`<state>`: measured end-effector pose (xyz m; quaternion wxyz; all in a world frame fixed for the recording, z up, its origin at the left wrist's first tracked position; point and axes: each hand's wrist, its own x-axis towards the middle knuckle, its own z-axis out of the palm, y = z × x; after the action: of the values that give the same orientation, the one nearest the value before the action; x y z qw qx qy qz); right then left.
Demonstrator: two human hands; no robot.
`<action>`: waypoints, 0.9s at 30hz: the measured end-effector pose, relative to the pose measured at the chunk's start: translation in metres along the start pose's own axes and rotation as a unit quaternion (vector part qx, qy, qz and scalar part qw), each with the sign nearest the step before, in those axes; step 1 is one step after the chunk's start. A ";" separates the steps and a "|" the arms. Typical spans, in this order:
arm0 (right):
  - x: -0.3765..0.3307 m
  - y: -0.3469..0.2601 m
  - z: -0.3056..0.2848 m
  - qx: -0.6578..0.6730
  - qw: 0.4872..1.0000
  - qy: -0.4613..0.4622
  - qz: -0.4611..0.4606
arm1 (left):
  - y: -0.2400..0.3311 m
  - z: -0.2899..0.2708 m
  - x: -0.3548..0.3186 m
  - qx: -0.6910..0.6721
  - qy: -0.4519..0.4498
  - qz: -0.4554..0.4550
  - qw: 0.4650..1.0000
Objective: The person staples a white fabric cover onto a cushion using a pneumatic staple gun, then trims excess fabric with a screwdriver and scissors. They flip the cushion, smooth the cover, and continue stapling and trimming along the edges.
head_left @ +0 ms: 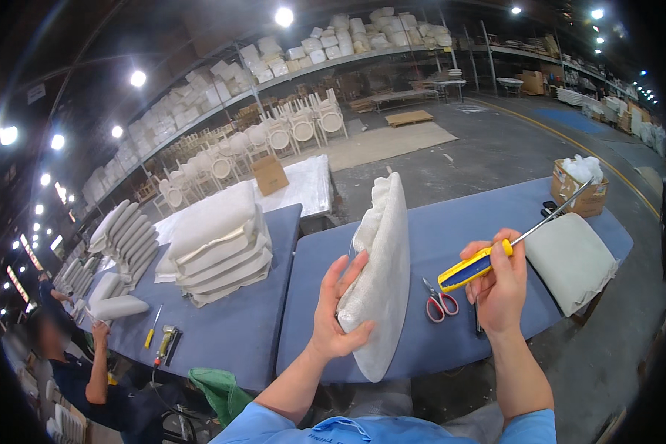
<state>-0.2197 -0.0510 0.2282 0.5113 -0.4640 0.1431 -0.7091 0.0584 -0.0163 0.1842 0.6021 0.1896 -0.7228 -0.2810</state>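
My left hand (338, 311) grips a white padded seat cushion (383, 259) and holds it upright on its edge over the blue table (451, 222). My right hand (502, 285) is closed around the yellow-and-blue handle of a long screwdriver (496, 255), whose metal shaft points up and to the right. Red-handled scissors (439, 303) lie on the table between my two hands.
Another white cushion (570, 259) lies at the table's right end near a cardboard box (579, 189) of stuffing. A stack of cushions (218, 244) sits on the left table. A seated person (89, 377) is at lower left. White chairs (288, 133) line the shelving behind.
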 end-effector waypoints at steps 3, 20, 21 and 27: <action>-0.006 0.015 0.005 -0.068 0.997 -0.044 0.011 | -0.003 0.005 -0.022 0.043 0.041 -0.005 0.998; -0.048 0.017 0.047 0.073 0.960 -0.025 -0.270 | 0.003 0.031 -0.044 0.173 0.128 -0.031 0.976; -0.050 0.034 0.048 0.005 0.962 -0.058 -0.268 | 0.004 0.031 -0.044 0.193 0.125 -0.031 0.973; -0.054 0.037 0.042 0.114 0.972 -0.086 -0.189 | 0.007 0.040 -0.041 0.145 0.107 -0.043 0.983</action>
<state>-0.1616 -0.0098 0.1976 0.4277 -0.4804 -0.0731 -0.7622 0.0283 0.0218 0.1526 0.6293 0.3345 -0.6789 -0.1767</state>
